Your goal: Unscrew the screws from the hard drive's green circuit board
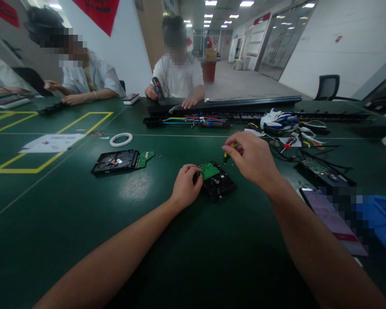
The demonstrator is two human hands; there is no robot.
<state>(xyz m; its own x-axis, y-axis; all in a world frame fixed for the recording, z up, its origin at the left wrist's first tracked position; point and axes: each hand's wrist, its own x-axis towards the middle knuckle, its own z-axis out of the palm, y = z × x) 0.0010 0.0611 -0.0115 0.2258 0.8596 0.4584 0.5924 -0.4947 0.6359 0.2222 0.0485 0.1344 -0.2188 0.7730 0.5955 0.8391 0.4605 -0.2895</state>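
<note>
A black hard drive (219, 187) lies flat on the green table, turned at an angle, with a green circuit board (209, 171) on its upper face. My left hand (187, 185) grips the drive's left edge, fingers bent beside the board. My right hand (249, 156) is closed around the handle of a small yellow-and-black screwdriver (225, 158), its shaft pointing down at the board's right edge. Whether the tip sits in a screw is too small to tell. Left of my hands rests a second hard drive (116, 162) with another green board (145, 159) at its right end.
Behind my hands stretch long black rails with coloured wires (193, 120). White-and-blue gloves (276, 119), a red screwdriver (288, 145) and cables lie right. Nearer are another drive (324, 174), a phone (333, 219) and a blue bin (384, 223). Across the table, a person holds a power drill (158, 89).
</note>
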